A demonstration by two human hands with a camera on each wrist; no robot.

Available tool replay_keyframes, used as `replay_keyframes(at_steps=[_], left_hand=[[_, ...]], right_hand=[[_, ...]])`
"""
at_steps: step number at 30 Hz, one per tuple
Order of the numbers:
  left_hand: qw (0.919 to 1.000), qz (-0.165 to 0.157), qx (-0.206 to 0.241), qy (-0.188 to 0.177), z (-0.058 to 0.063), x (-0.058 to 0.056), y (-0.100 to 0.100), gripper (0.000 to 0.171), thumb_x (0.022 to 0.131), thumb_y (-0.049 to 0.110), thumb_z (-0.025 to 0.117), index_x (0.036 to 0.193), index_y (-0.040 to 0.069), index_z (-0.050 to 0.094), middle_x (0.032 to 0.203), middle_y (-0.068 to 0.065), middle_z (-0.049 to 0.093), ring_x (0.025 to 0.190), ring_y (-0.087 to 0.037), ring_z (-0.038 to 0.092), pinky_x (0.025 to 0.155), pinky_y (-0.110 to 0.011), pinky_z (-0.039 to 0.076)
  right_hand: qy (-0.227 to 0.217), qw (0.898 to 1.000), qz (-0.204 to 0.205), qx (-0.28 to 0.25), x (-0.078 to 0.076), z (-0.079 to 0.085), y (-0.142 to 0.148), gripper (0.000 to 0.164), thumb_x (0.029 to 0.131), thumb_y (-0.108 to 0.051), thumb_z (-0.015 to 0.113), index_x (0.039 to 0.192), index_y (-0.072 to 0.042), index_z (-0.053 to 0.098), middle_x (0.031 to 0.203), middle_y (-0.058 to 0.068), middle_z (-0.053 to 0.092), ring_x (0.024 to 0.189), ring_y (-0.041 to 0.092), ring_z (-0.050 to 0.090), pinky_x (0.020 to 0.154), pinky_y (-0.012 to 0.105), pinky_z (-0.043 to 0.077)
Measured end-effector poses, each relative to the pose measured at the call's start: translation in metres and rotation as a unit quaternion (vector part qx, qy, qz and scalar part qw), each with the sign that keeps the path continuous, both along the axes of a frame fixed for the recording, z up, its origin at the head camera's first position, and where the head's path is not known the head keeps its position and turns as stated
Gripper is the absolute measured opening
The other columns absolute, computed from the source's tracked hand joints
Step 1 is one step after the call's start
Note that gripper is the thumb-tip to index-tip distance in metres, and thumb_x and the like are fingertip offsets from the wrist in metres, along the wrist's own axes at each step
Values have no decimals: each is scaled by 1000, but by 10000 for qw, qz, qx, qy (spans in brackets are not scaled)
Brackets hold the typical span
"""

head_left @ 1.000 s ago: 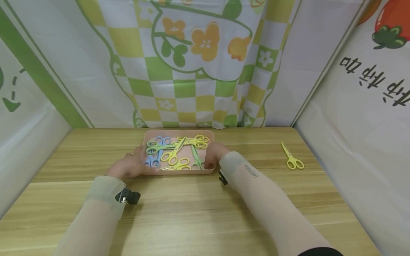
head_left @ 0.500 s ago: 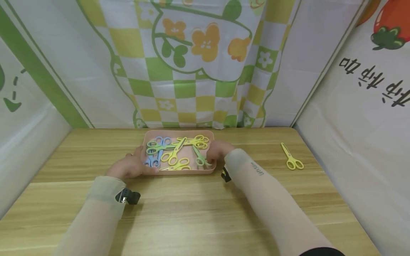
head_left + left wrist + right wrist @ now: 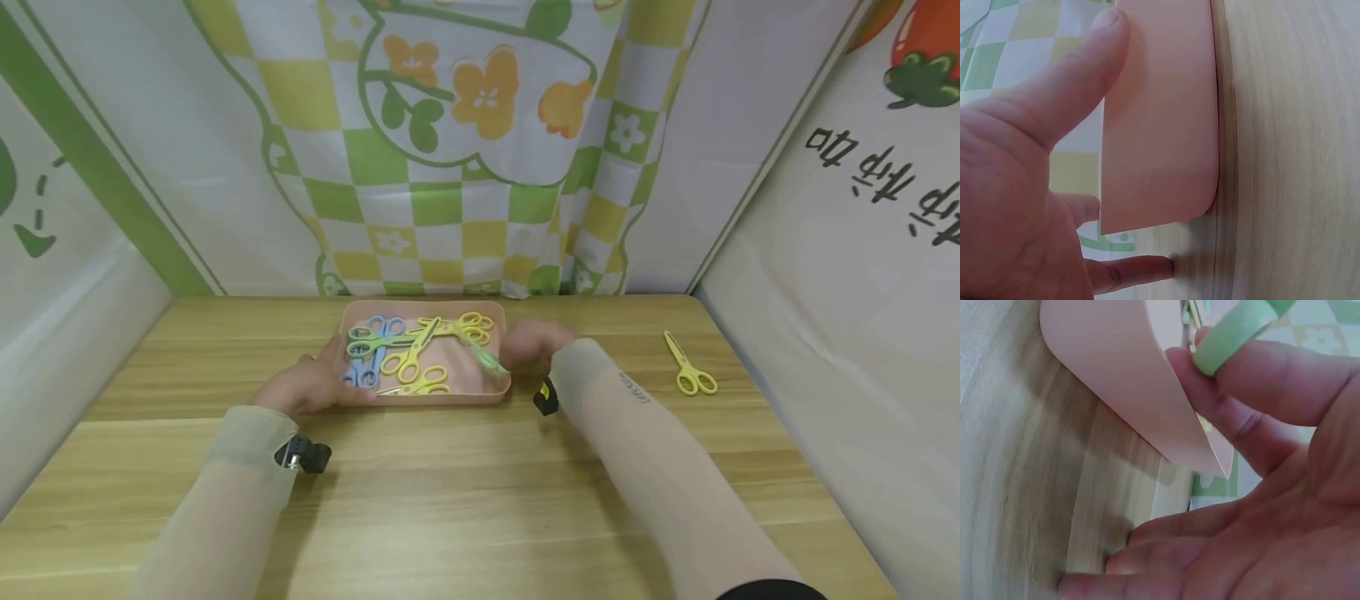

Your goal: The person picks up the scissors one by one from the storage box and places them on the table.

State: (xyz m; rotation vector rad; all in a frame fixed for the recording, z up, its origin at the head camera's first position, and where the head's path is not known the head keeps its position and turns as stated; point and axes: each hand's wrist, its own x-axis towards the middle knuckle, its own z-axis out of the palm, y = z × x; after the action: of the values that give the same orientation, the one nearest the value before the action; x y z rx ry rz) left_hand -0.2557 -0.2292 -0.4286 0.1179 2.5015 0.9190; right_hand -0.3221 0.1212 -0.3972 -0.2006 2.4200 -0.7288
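A shallow pink tray [image 3: 442, 399] stands on the wooden table, with blue, green and yellow scissors in it. My left hand [image 3: 311, 385] rests at its front left corner. In the left wrist view the thumb [image 3: 1085, 69] lies along the tray wall [image 3: 1166, 137], the other fingers reaching past the corner. Over the tray's right rim, my right hand [image 3: 534, 343] pinches green scissors [image 3: 483, 357] between thumb and index finger by the handle [image 3: 1235, 334]. The remaining fingers of that hand are extended outside the tray. The green scissors tilt, blades toward the tray's middle.
One pair of yellow scissors [image 3: 686, 367] lies alone on the right of the table [image 3: 450, 500]. Behind the tray hangs a checked, flowered curtain [image 3: 435, 200]. White printed sheets [image 3: 847, 275] enclose the sides.
My right hand has drawn back to the right and lifted, bringing the green scissors up from the tray floor toward the right rim. The left hand stays at the tray's corner.
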Motion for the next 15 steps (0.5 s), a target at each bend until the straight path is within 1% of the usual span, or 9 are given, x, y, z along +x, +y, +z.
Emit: replay_keyframes(at_steps=[2, 3, 6, 7, 8, 10, 12, 13, 15], left_hand=[[10000, 95, -7, -29, -1, -1, -1, 142, 70, 66, 80, 156, 12, -19, 161, -22, -16, 137, -60, -17, 103, -75, -6], [9999, 119, 15, -83, 2, 1, 0, 143, 69, 67, 80, 156, 12, -19, 161, -22, -16, 137, -59, -18, 104, -74, -7], [9996, 234, 5, -165, 3, 1, -2, 146, 66, 68, 82, 157, 13, -18, 161, -22, -15, 139, -57, -18, 105, -73, -7], [9995, 248, 2, -173, 3, 1, -3, 146, 66, 67, 82, 157, 13, -18, 161, -22, -16, 139, -56, -18, 104, -74, -7], [9996, 224, 20, -184, 4, 1, -4, 145, 67, 67, 82, 156, 12, -19, 160, -24, -17, 138, -58, -19, 103, -74, -7], [9996, 223, -40, -153, 4, 1, -5, 144, 67, 68, 81, 157, 13, -18, 160, -25, -15, 138, -58, -16, 104, -74, -6], [9995, 258, -136, -137, 2, 0, -6, 144, 66, 70, 80, 158, 14, -16, 160, -27, -13, 139, -58, -12, 104, -75, -3], [9995, 214, -181, -137, 2, 0, -5, 144, 67, 71, 79, 158, 14, -17, 159, -29, -12, 139, -59, -11, 104, -75, -1], [9991, 263, -287, -148, -1, -1, -6, 145, 64, 74, 79, 158, 17, -15, 160, -31, -10, 140, -58, -7, 105, -75, 2]], right_hand=[[-148, 9991, -276, -272, -1, 0, 6, 7, 76, -7, 68, 80, -7, 63, 97, 9, 55, 89, 26, 52, 69, 42, 51], [-218, 9984, -369, -355, -1, 0, 8, 9, 78, -9, 69, 85, -5, 65, 102, 11, 57, 93, 29, 54, 69, 45, 53], [-226, 9985, -335, -381, -2, 3, 16, 28, 82, -16, 70, 106, -3, 69, 123, 16, 58, 109, 38, 56, 68, 56, 56], [-254, 9982, -346, -429, -2, 4, 19, 31, 83, -17, 70, 111, -2, 68, 128, 18, 56, 113, 41, 55, 69, 57, 56], [-230, 9986, -241, -402, -2, 5, 21, 33, 84, -18, 69, 114, -3, 68, 130, 20, 56, 115, 43, 55, 70, 57, 56], [-242, 9983, -206, -489, -2, 6, 27, 34, 86, -18, 67, 116, -4, 68, 131, 22, 55, 117, 44, 53, 70, 57, 57], [-180, 9984, -140, -512, -1, 7, 33, 32, 87, -19, 66, 116, -6, 70, 128, 19, 57, 117, 42, 53, 72, 55, 57], [-151, 9984, -112, -524, 0, 7, 37, 32, 87, -19, 65, 116, -7, 71, 125, 18, 59, 116, 41, 54, 72, 54, 57], [-109, 9980, -77, -610, 1, 6, 44, 33, 87, -17, 63, 116, -5, 71, 123, 16, 61, 114, 39, 56, 74, 53, 57]])
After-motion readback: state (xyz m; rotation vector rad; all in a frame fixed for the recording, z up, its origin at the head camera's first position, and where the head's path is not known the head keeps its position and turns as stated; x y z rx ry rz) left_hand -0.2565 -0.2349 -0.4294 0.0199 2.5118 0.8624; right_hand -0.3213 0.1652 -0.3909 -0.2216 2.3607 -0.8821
